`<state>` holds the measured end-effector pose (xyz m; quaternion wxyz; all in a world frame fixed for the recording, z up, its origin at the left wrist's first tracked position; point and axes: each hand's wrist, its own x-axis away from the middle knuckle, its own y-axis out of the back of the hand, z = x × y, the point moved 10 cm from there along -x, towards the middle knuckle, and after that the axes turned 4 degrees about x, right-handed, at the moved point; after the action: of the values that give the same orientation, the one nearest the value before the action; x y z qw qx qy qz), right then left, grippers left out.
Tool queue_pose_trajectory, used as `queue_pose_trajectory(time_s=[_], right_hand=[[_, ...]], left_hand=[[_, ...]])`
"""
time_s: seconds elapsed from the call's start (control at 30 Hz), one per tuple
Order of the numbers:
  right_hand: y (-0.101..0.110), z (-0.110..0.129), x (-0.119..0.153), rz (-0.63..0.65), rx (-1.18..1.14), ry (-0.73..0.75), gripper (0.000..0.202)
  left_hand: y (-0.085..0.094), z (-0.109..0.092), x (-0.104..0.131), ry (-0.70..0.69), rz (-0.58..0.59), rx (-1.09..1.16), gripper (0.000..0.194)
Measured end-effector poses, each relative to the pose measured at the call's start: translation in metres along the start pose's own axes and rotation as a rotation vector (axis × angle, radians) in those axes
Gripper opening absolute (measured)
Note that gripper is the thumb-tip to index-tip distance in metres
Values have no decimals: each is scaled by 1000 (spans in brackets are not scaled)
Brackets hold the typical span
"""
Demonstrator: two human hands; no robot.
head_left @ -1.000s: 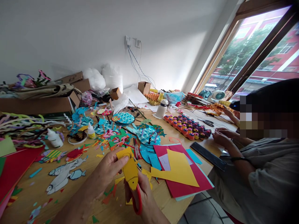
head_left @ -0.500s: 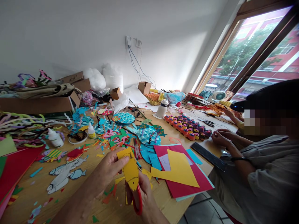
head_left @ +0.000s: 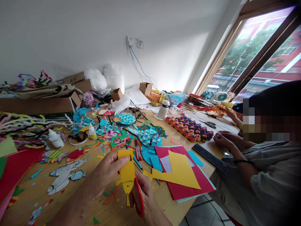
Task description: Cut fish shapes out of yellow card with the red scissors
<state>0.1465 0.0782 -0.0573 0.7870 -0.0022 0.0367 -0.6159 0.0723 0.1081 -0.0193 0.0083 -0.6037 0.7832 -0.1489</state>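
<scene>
The person's left hand point(head_left: 110, 166) pinched a yellow paper fish point(head_left: 127, 172) above the near side of the desk point(head_left: 115, 216), the thumb covering a part of it. The right hand point(head_left: 146, 190) was curled around red-handled scissors point(head_left: 141, 200); their blades stayed out of sight, so one could not tell how wide they stood.

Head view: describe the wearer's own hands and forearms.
The bare left hand and bare right hand wear no gloves. No sleeve, watch or bracelet shows on either bare forearm; parts of both hands are hidden, so rings cannot be ruled out.
</scene>
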Motion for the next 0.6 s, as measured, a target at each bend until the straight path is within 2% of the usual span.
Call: queue_pose_trajectory(time_s=[0.43,0.6], right_hand=[[0,0,2,5,1,19,56],[0,2,3,9,18,41,54]], left_hand=[[2,-2,-1,-18,-28,0,18],[1,-1,0,0,-6,13,19]])
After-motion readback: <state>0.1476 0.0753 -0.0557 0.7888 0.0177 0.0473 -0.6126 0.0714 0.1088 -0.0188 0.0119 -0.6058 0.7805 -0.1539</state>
